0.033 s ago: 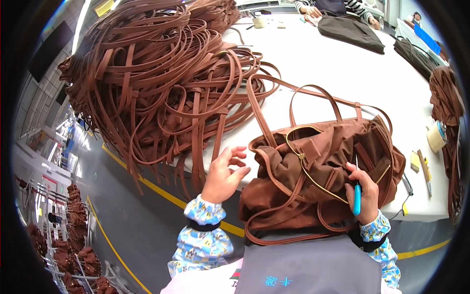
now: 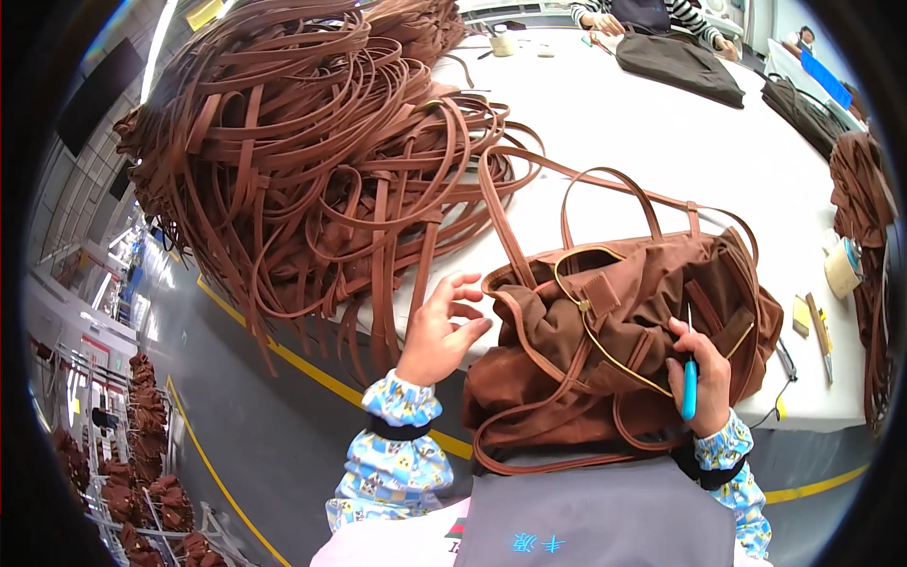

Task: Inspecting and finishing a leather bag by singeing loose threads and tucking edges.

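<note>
A brown fabric handbag point(image 2: 624, 331) with leather handles and a gold-coloured zip lies open at the white table's point(image 2: 624, 142) near edge, right in front of me. My left hand point(image 2: 439, 331) hovers at the bag's left rim with fingers spread and nothing in it. My right hand point(image 2: 707, 373) rests on the bag's right side. It grips a small blue-handled cutting tool point(image 2: 689, 386) whose thin metal tip points up at the bag's inside.
A big heap of brown leather straps point(image 2: 312, 161) covers the table's left and hangs over its edge. Another person's hands work on a dark bag point(image 2: 680, 57) at the far side. A tape roll point(image 2: 841, 269), small tools point(image 2: 817, 326) and more brown bags point(image 2: 860, 189) sit at the right.
</note>
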Action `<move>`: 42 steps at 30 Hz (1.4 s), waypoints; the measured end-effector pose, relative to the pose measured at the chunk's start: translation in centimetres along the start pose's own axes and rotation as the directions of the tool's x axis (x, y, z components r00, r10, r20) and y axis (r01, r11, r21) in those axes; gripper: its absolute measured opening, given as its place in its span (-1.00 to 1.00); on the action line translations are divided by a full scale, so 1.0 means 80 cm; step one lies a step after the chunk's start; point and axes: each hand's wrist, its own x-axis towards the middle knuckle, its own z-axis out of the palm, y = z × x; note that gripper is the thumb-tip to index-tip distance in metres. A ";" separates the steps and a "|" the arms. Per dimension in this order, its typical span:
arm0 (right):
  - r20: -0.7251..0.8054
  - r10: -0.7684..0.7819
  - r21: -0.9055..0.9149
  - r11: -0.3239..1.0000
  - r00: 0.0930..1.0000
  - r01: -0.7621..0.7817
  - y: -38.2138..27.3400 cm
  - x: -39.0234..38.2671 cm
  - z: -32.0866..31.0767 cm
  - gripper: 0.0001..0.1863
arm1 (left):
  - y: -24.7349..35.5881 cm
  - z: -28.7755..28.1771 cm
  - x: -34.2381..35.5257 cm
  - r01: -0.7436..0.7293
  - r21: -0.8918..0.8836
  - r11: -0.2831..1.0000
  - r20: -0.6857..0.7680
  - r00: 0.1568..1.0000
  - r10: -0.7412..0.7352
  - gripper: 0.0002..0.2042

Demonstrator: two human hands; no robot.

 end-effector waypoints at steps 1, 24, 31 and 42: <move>-0.001 0.015 0.003 1.000 1.000 -0.015 0.001 -0.001 0.000 -0.78 | -0.008 0.006 0.009 0.031 -0.095 0.995 0.060 0.998 -0.026 -0.53; -0.101 -0.078 0.034 0.996 0.992 0.082 0.010 -0.010 0.004 -0.71 | 0.027 0.038 0.000 -0.254 -0.510 0.822 0.251 0.870 0.425 -0.77; -0.103 -0.095 0.025 0.995 0.990 0.098 0.012 -0.011 0.001 -0.71 | 0.013 0.047 -0.018 0.039 -0.696 0.717 0.374 0.872 0.316 -0.82; -0.082 -0.148 0.010 0.989 0.986 0.149 0.018 -0.008 -0.001 -0.64 | 0.014 0.057 -0.030 -0.027 -0.671 0.741 0.314 0.895 0.316 -0.82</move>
